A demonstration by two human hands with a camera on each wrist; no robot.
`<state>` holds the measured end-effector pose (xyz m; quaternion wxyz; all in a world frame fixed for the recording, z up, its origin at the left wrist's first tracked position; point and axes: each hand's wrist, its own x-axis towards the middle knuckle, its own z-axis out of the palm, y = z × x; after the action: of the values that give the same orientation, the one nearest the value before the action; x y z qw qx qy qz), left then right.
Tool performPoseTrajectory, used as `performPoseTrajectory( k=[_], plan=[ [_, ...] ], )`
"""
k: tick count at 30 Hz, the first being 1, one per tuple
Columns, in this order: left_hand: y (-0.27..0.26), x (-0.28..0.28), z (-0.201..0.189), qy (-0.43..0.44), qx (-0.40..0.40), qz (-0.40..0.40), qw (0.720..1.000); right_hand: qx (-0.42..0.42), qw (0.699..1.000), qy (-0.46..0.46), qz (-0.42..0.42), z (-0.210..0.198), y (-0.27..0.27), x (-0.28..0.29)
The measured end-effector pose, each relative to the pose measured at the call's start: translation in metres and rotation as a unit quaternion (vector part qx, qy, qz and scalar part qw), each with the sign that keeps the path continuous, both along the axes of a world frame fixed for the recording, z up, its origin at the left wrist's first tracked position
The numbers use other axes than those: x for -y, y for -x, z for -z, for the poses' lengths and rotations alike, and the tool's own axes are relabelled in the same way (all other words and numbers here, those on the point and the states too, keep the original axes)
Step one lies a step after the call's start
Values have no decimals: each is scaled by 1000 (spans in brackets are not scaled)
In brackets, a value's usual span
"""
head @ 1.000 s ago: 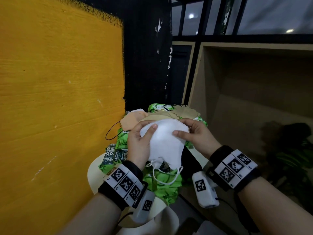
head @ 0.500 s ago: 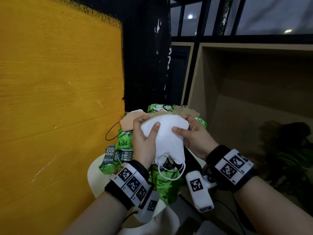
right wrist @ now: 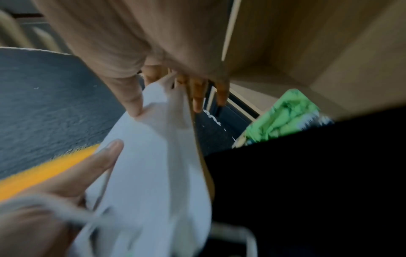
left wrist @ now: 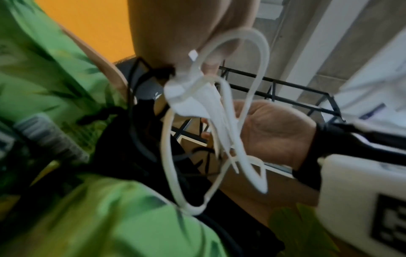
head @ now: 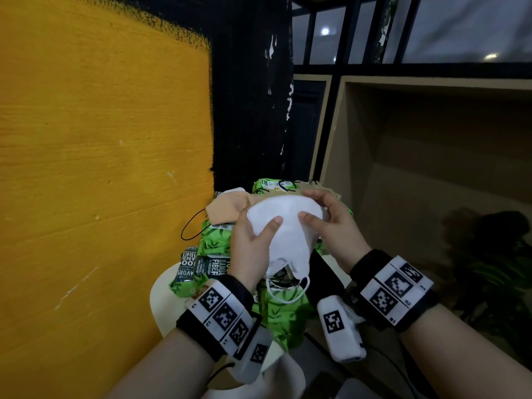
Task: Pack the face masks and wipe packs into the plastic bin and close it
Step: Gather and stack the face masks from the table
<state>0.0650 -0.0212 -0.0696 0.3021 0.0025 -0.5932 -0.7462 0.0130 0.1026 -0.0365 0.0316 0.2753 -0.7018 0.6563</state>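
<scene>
Head view: my left hand (head: 250, 249) and right hand (head: 335, 226) pinch the white face mask (head: 283, 237), whose dangling ear loops (head: 288, 295) could snag on the green wipe packs (head: 282, 315) below.

The green wipe pack (head: 211, 269) reads "BAMBOO FIBER".

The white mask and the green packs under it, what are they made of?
The white folded face mask looks like soft, matte non-woven fabric: it creases and has thin stretchy loops. The green leaf-printed wipe packs look like thin plastic film, wrinkled and faintly shiny.
</scene>
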Motion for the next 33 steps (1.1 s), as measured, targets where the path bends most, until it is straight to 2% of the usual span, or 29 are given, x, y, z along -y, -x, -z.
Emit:
performPoseTrajectory(
  k=[1,3,5,8,14,22,27,31,33],
  plan=[
    [0,0,0,24,2,1,1000,-59,996,-63,27,-3,0,-1],
    [-1,-1,-2,79,6,15,997,-160,964,-203,62,-10,-3,-3],
    [-3,-2,-2,105,7,27,994,-175,949,-258,56,-19,-6,-3],
    [-1,2,3,99,16,58,993,-131,966,-219,42,-27,-4,-3],
    [-4,9,20,171,80,141,972,-61,982,-142,112,-31,20,-17],
    [-2,14,19,105,101,217,965,-45,989,-79,115,-38,21,-30],
    [1,14,25,72,81,222,969,-45,990,-71,111,-39,24,-33],
    [-3,15,23,100,89,214,968,-49,991,-70,101,-42,24,-36],
    [-5,16,19,87,86,208,970,-48,992,-79,85,-42,23,-35]
  ],
)
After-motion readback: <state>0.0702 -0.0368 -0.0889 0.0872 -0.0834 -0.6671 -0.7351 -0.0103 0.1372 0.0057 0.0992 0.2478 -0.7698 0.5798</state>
